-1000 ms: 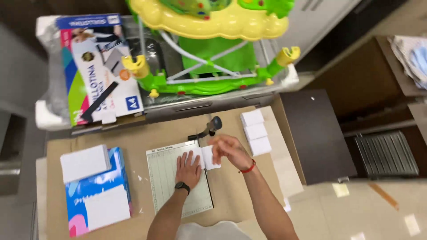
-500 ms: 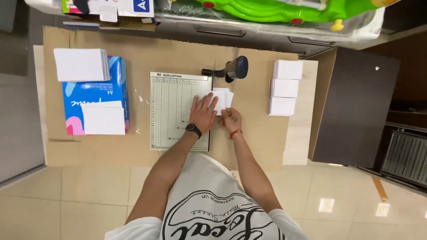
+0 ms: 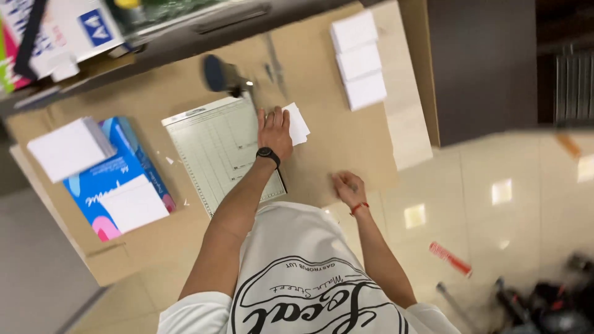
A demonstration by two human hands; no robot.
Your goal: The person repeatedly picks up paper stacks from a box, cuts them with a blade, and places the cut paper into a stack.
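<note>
Left of paper trimmer (image 3: pixel 219 151), blue paper package (image 3: pixel 117 179), white stacks (image 3: pixel 360 59) right, left hand (image 3: pixel 275 131) on cards (image 3: pixel 297 124)

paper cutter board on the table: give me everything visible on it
The paper cutter board is a flat, pale grey-green rectangle printed with a fine ruled grid. It lies flat on the brown cardboard-covered table, turned at a slight angle. A dark handle sticks up at its far right corner. The left hand rests at its right edge, pressing small white paper sheets there, and the forearm crosses its near right corner. Paper scraps lie to its left.
</note>
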